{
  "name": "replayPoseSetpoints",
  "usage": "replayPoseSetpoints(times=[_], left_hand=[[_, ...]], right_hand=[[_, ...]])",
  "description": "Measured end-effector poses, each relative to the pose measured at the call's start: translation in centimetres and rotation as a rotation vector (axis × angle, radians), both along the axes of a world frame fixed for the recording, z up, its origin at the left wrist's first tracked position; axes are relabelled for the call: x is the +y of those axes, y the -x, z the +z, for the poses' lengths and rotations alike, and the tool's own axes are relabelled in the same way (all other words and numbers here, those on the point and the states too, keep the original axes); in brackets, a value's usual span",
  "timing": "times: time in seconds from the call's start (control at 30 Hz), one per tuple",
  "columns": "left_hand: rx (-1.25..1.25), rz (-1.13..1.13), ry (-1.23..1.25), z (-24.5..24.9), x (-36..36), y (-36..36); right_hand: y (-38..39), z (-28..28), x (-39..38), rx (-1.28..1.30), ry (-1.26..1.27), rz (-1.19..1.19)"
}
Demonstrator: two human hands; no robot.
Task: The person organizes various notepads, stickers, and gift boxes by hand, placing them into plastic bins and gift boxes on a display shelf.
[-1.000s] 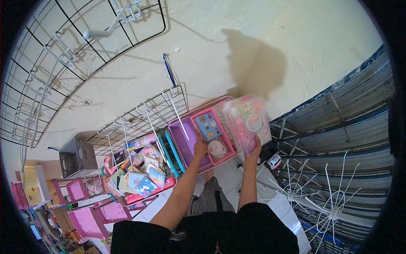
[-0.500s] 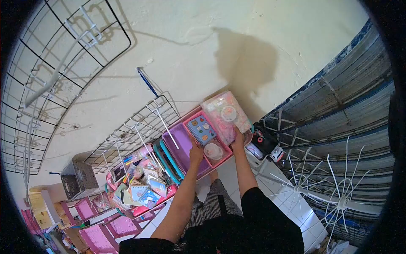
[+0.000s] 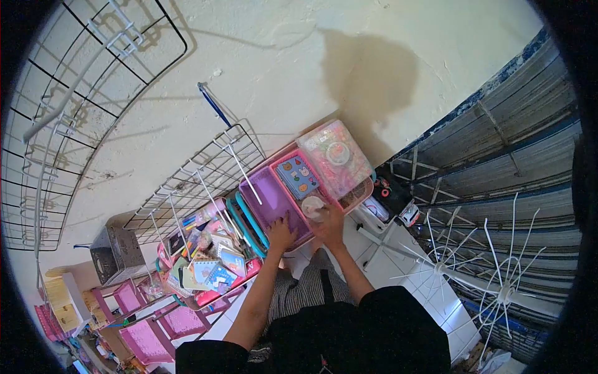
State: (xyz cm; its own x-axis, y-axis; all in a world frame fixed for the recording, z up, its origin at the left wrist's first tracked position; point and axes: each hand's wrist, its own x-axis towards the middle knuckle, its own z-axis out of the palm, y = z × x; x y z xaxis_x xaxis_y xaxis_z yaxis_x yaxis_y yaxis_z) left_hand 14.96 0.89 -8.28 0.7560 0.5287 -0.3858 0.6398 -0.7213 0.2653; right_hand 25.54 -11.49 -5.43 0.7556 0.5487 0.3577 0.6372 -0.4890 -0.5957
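My left hand (image 3: 281, 234) reaches into the purple basket (image 3: 266, 198), its fingers spread near the front end. My right hand (image 3: 330, 225) curls at the front of the pink basket (image 3: 282, 187), with its fingers against a small clear round tub (image 3: 311, 204). Behind that tub lies a blue box with small cartoon pictures (image 3: 296, 176). To the right sits a clear-lidded box (image 3: 349, 165) with pale pink contents and a small round container (image 3: 337, 153) on top. The fingertips of my right hand are partly hidden.
Left of the purple basket are teal-edged trays (image 3: 249, 224) and a pile of notebooks and pens (image 3: 215, 262). A wire rack (image 3: 193, 181) runs along the wall behind. White spoked display racks (image 3: 507, 290) stand at right; pink shelving (image 3: 146, 340) is at lower left.
My left hand has moved from the pink basket's left edge into the purple basket. My right hand has left the clear-lidded box and come to the small tub. The view has shifted slightly.
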Motion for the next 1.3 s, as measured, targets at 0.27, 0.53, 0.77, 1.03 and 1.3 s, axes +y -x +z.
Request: replayPoseSetpoints(times=[0.27,0.53,0.77,1.03,1.3], left_hand=[[-0.001,-0.440,-0.145,0.3,-0.7,2.9],[-0.062,-0.647,-0.154,1.1,-0.7,2.7],[0.006,-0.755,-0.101,3.8,0.2,2.1],[-0.199,-0.578,-0.189,1.5,-0.8,3.9],[-0.321,-0.490,-0.314,0.5,-1.3,5.1]], right_hand=[[2.0,-3.1,1.8,-0.022,0.057,0.240],[1.9,-4.1,1.8,0.065,0.105,0.211],[0.7,-2.9,1.9,0.188,-0.067,0.268],[0.6,-3.6,2.2,0.265,-0.146,0.228],[1.4,-2.8,2.6,0.249,-0.077,0.184]])
